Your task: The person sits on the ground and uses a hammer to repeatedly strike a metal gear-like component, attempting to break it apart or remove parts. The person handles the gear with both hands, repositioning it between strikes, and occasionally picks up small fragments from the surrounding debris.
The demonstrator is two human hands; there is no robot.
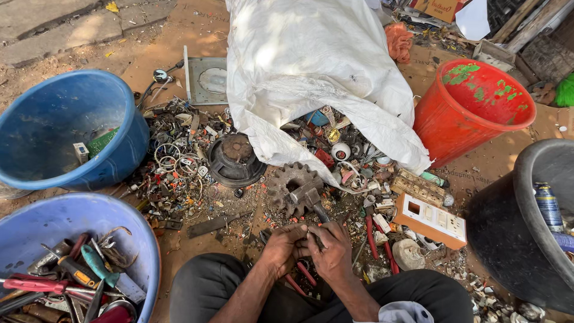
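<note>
My left hand (283, 247) and my right hand (330, 252) meet in front of my knees, fingers pinched together on a small dark metal scrap piece (313, 238) between them. Just beyond the fingertips lies a hammer (310, 198), its head resting on a rusty gear wheel (291, 187). Red-handled pliers (301, 276) lie on the ground under my hands.
A white sack (311, 66) spills scrap parts. There are a blue tub (60, 128) at left, a blue basin of hand tools (72, 269) at lower left, a red bucket (472, 107) and a black tub (526, 227) at right. A switch plate (431, 220) and a speaker part (235, 160) lie among the scrap.
</note>
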